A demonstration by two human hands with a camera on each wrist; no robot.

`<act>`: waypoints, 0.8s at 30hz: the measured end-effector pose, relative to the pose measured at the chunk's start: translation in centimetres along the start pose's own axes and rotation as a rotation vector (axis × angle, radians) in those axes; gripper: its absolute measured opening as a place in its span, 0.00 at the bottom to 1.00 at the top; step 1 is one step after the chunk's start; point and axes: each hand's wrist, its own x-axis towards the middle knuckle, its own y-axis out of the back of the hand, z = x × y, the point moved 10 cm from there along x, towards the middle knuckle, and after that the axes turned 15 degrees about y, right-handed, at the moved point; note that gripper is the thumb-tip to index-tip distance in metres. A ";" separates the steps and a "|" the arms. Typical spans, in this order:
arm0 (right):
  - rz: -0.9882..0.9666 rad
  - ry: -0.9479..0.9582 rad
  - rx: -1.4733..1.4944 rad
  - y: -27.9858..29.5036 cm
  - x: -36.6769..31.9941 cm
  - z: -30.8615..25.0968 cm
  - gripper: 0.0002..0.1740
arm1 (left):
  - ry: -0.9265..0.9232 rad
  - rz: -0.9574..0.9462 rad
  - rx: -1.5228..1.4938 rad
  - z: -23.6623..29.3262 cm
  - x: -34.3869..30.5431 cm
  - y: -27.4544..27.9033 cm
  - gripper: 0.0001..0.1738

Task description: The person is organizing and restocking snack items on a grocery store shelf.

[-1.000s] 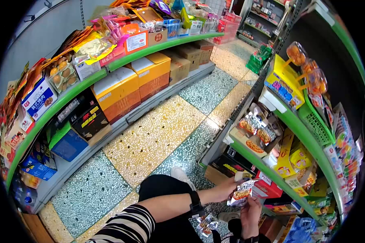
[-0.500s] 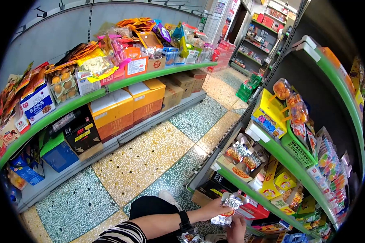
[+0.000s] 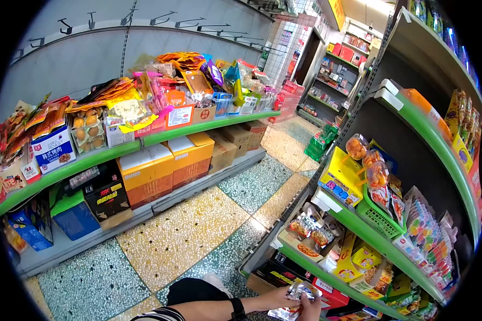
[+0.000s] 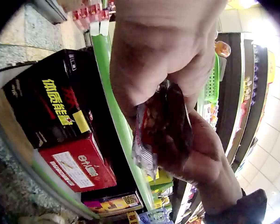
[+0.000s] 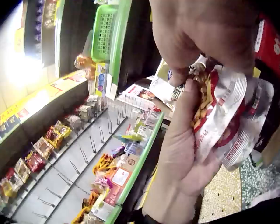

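Silver snack packets with a red printed front [image 5: 219, 105] are held between both hands low in the head view. My left hand [image 3: 276, 299] grips them from below and the side, its thumb laid along the printed face in the right wrist view. Against their upper end, the right hand [image 3: 309, 309] pinches with thumb and fingers. At least two packets overlap there, one behind the other. From the left wrist, a dark, shadowed packet side [image 4: 151, 119] shows between the two hands. Similar packets [image 3: 310, 227] stand in an open carton on the shelf just beyond.
Right of the hands, a green-edged shelf [image 3: 359, 291] holds yellow snack boxes [image 3: 367, 257]; a red box [image 3: 331, 293] sits beneath. A green basket [image 3: 380, 214] is one level up. Across the tiled aisle [image 3: 182, 230], another shelf [image 3: 107, 155] carries bagged snacks above orange cartons [image 3: 144, 171].
The head view has tilted up, so the hands sit lower in it. The hands have drawn closer together over the packets. Packets seen earlier near the lap are out of view.
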 end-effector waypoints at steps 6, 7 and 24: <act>0.140 0.012 0.278 0.8 0.9 0.3 0.18 | -0.073 -0.087 -0.040 1.8 -0.3 -0.9 0.35; 0.169 -0.005 0.301 0.7 0.8 0.0 0.18 | -0.071 -0.093 -0.019 1.9 -0.4 -1.0 0.36; 0.192 -0.177 0.476 1.0 0.4 2.2 0.09 | -0.078 -0.021 0.628 -0.1 0.5 -2.0 0.41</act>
